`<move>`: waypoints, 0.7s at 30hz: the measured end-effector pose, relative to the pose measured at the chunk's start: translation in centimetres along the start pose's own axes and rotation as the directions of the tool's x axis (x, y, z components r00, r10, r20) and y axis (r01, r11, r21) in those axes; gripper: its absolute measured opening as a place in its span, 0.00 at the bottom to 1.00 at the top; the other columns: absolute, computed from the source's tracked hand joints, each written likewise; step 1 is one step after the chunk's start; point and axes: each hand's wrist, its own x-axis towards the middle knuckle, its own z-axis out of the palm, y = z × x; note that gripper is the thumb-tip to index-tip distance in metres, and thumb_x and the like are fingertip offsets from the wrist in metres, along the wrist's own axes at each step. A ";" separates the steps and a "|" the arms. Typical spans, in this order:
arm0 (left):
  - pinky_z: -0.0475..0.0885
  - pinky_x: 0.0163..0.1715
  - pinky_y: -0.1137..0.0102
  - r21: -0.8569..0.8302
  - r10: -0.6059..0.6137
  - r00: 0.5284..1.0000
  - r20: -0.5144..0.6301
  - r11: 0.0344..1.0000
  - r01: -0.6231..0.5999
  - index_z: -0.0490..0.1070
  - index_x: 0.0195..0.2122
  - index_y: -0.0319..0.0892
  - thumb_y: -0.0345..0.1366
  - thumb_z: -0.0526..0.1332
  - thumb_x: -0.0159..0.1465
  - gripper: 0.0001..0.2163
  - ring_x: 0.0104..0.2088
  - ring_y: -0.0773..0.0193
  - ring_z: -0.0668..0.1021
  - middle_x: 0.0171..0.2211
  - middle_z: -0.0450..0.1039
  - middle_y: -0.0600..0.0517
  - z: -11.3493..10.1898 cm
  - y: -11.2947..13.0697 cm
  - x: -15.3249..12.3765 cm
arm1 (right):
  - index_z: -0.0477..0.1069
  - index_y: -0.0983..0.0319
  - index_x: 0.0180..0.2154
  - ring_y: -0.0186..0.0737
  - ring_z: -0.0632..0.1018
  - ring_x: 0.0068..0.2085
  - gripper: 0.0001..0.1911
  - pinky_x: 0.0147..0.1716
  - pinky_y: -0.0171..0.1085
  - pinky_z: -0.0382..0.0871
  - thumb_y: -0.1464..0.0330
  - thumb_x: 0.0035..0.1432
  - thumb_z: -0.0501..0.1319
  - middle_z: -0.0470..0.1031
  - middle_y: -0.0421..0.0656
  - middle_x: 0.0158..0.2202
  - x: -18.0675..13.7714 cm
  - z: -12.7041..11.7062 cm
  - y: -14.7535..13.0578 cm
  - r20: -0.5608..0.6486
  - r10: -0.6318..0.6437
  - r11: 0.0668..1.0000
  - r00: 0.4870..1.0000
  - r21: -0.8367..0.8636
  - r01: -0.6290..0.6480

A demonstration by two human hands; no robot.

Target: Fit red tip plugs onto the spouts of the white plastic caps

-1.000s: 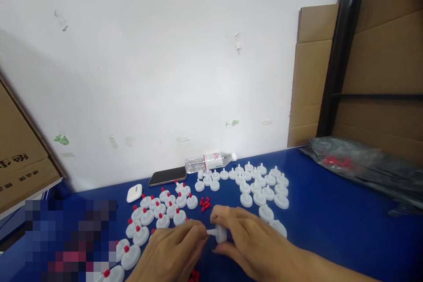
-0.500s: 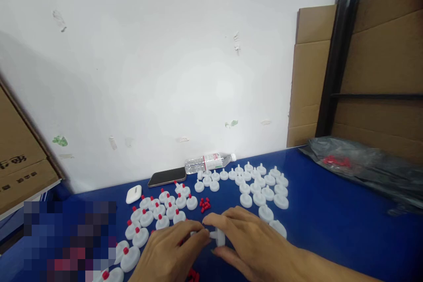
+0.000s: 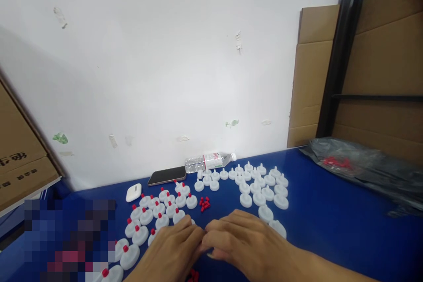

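My left hand (image 3: pixel 175 244) and my right hand (image 3: pixel 239 242) meet at the front of the blue table, fingertips touching. The right fingers are curled around a white nozzle cap, seen there a moment ago but now hidden behind the fingers. My left fingers are pinched against the same spot; what lies in them is hidden. Left of them stand several white nozzle caps with red tips (image 3: pixel 146 216). Beyond the hands is a small pile of red tip caps (image 3: pixel 205 204). More red tip caps (image 3: pixel 193 275) lie below the hands, partly covered. White nozzle caps without red tips (image 3: pixel 256 186) stand at the right.
A clear water bottle (image 3: pixel 209 162) lies along the wall, beside a phone (image 3: pixel 167 176) and a white earphone case (image 3: pixel 134 192). On the right lies a grey plastic bag (image 3: pixel 363 172) with red pieces. Cardboard (image 3: pixel 310 75) leans by a dark post (image 3: pixel 337 61).
My hands have closed together, and the white nozzle cap between them has gone out of sight behind my fingers. The right fingers have curled in further. The things on the table stay put.
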 end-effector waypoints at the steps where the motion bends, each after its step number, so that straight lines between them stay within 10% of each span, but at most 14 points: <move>1: 0.64 0.23 0.70 -0.030 -0.007 1.000 0.018 1.000 0.008 0.66 0.32 0.45 0.42 0.38 0.80 0.23 0.26 0.64 0.76 0.27 0.74 0.55 0.2 0.1 -0.2 | 0.66 0.59 0.53 0.34 0.82 0.43 0.11 0.45 0.35 0.73 0.68 0.79 0.47 0.81 0.42 0.46 0.1 -0.2 -0.1 -0.014 -0.009 1.000 1.000 0.015 0.009; 13: 0.67 0.26 0.74 -0.282 -0.211 0.966 -0.152 0.946 0.163 0.65 0.39 0.49 0.40 0.47 0.79 0.12 0.25 0.68 0.77 0.31 0.75 0.59 -0.3 1.2 -0.5 | 0.73 0.70 0.53 0.35 0.81 0.53 0.18 0.58 0.30 0.71 0.62 0.75 0.55 0.82 0.50 0.51 0.4 -1.0 0.2 -0.207 -0.184 0.978 0.961 -0.135 0.159; 21: 0.69 0.30 0.73 -0.379 -0.255 0.966 -0.041 0.898 0.221 0.68 0.40 0.49 0.38 0.48 0.78 0.11 0.27 0.66 0.77 0.31 0.76 0.57 -0.9 1.1 -0.5 | 0.66 0.75 0.61 0.39 0.77 0.60 0.18 0.62 0.34 0.69 0.75 0.74 0.56 0.79 0.54 0.55 0.1 -0.6 0.2 -0.133 -0.168 0.975 0.977 -0.168 0.145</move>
